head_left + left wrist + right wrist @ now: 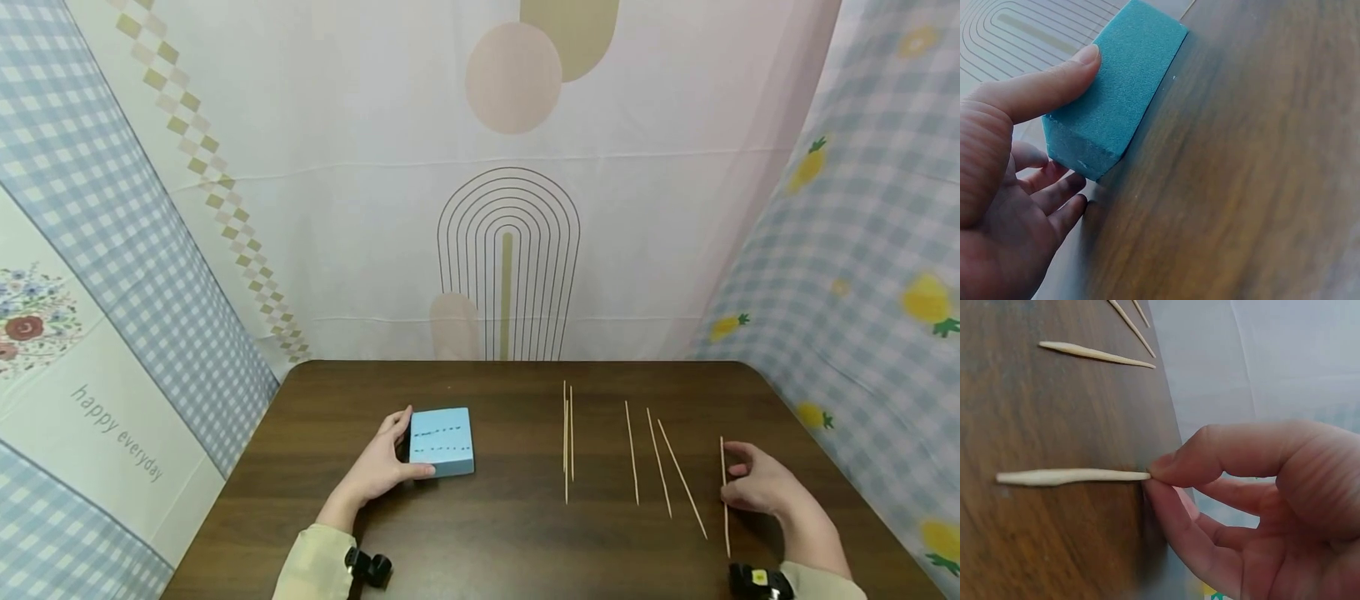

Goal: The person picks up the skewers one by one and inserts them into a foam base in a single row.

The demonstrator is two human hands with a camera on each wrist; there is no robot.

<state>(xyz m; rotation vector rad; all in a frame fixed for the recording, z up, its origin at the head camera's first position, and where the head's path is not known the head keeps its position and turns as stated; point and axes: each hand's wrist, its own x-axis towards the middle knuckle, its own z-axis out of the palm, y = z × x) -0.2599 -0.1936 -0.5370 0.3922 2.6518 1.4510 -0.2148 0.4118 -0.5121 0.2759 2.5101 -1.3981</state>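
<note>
A light blue foam-like block [441,437] lies on the table, with two rows of dark marks on its top. My left hand [377,468] grips its left end, thumb on the near side [1116,75] and fingers around the far side. At the right, my right hand [767,483] pinches a thin wooden stick [726,529] between thumb and index finger. In the right wrist view, the near part of that stick [1072,477] extends leftward from the fingertips over the tabletop.
Three separate wooden sticks [682,479] lie on the brown table [495,542] left of my right hand. Farther left, several sticks [566,442] lie close together, right of the block. Patterned cloth [360,233] hangs behind the table and along both sides.
</note>
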